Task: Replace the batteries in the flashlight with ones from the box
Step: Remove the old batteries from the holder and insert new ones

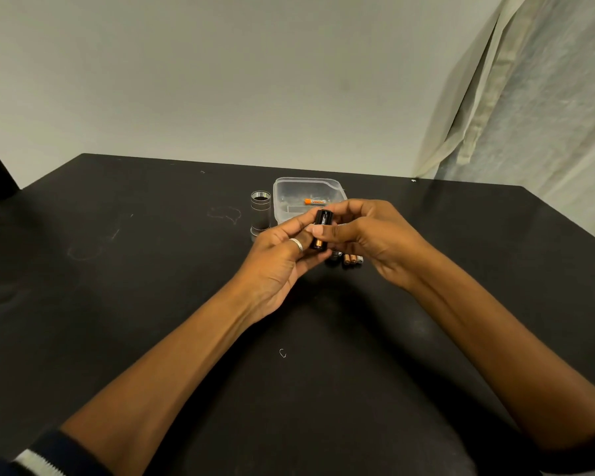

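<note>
A black battery holder (321, 229) with copper-and-black batteries in it is held above the table between both hands. My left hand (278, 262), with a ring on one finger, grips its lower end. My right hand (368, 235) pinches its upper part with thumb and fingers. The grey flashlight body (260, 210) stands upright on its head, threaded end open at the top, left of a clear plastic box (289, 192). One orange battery (315, 201) lies in the box. Three loose batteries (353, 259) lie on the table under my right hand.
The black table (117, 269) carries faint chalk-like marks and a small white speck near the front. A pale wall stands behind the table, and a light curtain (529, 115) hangs at the right. Something small and dark lies next to the loose batteries, mostly hidden by my hands.
</note>
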